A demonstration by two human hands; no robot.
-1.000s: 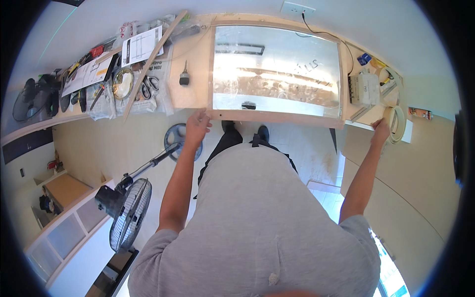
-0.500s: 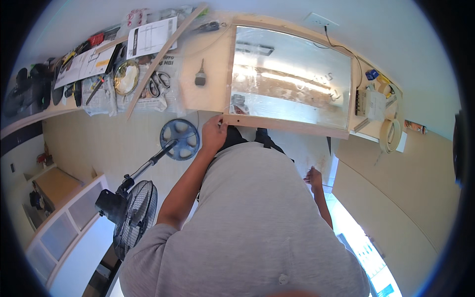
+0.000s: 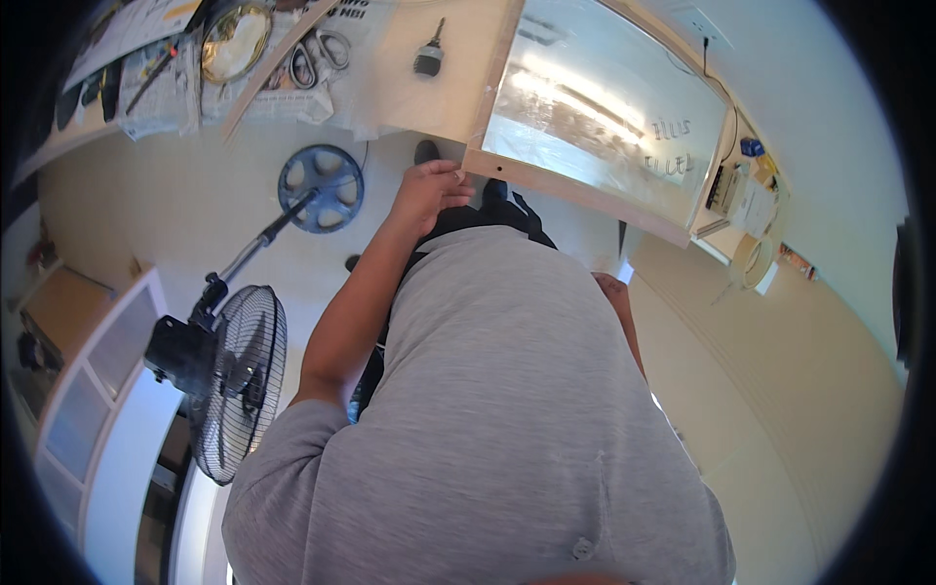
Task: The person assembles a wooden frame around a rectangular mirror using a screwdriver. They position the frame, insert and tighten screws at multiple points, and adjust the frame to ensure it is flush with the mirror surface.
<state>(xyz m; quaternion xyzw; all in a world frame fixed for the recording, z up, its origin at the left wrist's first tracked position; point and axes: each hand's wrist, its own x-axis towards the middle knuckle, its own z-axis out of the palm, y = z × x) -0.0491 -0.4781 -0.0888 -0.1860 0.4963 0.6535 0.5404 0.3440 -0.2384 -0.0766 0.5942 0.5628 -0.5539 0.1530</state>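
A mirror-like panel (image 3: 595, 107) in a pale wooden frame (image 3: 585, 201) lies on the bench before me, its front edge jutting past the bench. My left hand (image 3: 425, 200) is at the frame's near left corner, beside a dark hole in the wood. Its fingers are loosely bent and apart, with the fingertips close to or touching the corner. My right hand (image 3: 612, 287) hangs low by my right side; its fingers are hidden behind my shirt. On the bench left of the panel lies a small dark tool with a thin shaft (image 3: 429, 60).
Scissors (image 3: 317, 60), a roll of yellowish tape (image 3: 234, 44) and a wooden strip (image 3: 278, 68) lie on newspaper and plastic at the left. A pedestal fan (image 3: 239, 375) stands on the floor to my left. Pale coiled edging (image 3: 753, 261) hangs at the bench's right end.
My view has turned, and the panel now sits higher and further right. My left hand's fingers have loosened at the corner. My right hand has drawn partly out of sight behind my body.
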